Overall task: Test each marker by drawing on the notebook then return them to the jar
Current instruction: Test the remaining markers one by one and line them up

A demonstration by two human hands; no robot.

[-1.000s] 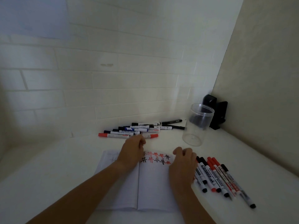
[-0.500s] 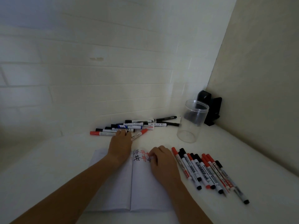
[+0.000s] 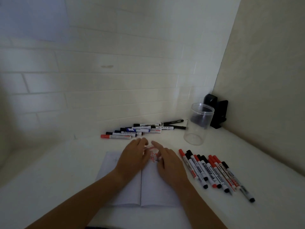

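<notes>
An open white notebook (image 3: 158,189) lies in front of me, with red and black hash marks (image 3: 153,158) near its top. My left hand (image 3: 134,157) hovers over the top of the page and grips a red marker (image 3: 149,147), which is blurred by motion. My right hand (image 3: 169,163) is close beside it, fingers relaxed, its index finger stretched toward the marker's free end. Whether it touches the marker is unclear. A clear plastic jar (image 3: 198,124) stands upright at the back right with no markers in it.
Several markers (image 3: 140,129) lie in a loose pile by the back wall. Several red and black markers (image 3: 212,171) lie in a row right of the notebook. A black object (image 3: 217,111) stands in the corner behind the jar. A wall closes the right side.
My left hand took a red marker from the back pile and brought it over the notebook. My right hand lifted off the page and moved toward it.
</notes>
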